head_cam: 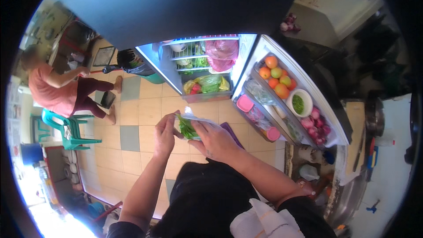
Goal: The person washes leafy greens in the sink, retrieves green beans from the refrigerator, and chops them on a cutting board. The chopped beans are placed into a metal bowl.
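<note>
In front of my body, a clear plastic bag with green leaves [187, 129] is held between both hands. My left hand [165, 134] pinches its left edge, thumb and fingers on either side. Across the bag's right part lie the fingers of my right hand [216, 140], with the thumb beneath. Beyond them stands an open refrigerator [158, 64]. Its pulled-out crisper drawer [208, 97] holds bagged green and red produce. A pink plastic bag [222, 53] sits on the shelves above. The open door [261, 51] carries oranges [282, 91], a bowl of chopped greens [298, 104] and red onions [315, 124].
At left, a person [56, 86] sits on green plastic chairs [71, 134], holding a long handle. Near the refrigerator is a green bin [153, 77] with a black liner. To the right, a counter holds a cutting board [353, 135] with a knife [358, 153].
</note>
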Motion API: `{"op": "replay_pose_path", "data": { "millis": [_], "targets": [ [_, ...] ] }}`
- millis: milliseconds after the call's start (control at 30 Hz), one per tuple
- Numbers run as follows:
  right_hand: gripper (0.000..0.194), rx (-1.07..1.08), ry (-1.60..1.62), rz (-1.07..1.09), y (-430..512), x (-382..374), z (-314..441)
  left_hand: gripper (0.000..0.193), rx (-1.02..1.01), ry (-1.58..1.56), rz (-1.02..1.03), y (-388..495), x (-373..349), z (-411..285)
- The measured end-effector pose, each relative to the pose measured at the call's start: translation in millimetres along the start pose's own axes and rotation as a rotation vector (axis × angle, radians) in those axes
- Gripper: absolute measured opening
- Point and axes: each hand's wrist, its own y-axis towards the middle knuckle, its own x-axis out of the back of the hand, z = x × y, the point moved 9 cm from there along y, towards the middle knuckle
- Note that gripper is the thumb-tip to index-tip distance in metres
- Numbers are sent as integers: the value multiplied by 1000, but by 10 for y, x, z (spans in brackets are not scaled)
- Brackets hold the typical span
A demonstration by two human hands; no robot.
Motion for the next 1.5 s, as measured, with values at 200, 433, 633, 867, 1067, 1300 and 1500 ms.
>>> {"op": "replay_pose_path", "data": {
  "millis": [200, 433, 633, 867, 1067, 1300, 1500],
  "targets": [
    [24, -138, -78, 168, 558, -869, -1113, 40, 51, 138, 111, 954, 138, 358],
    [10, -326, 281, -109, 912, -1348, -2286, 41, -248, 504, 342, 2160, -243, 980],
    [16, -358, 150, -510, 370, -1604, -3739, 26, -428, 626, 298, 3276, -355, 2044],
    [28, -865, -494, -203, -282, -2341, -5778, 26, -245, 342, 117, 4316, -153, 3495],
    [23, -1075, -523, -92, -212, -2495, -6461, 46, -368, 698, 164, 4343, -380, 4245],
    [26, -1092, 183, -341, 45, -2429, -6737, 55, -402, 976, 206, 4093, -470, 4514],
    [39, -1257, 582, -365, 118, -2515, -6734, 49, -510, 1029, 171, 4041, -499, 4553]
  ]
}}
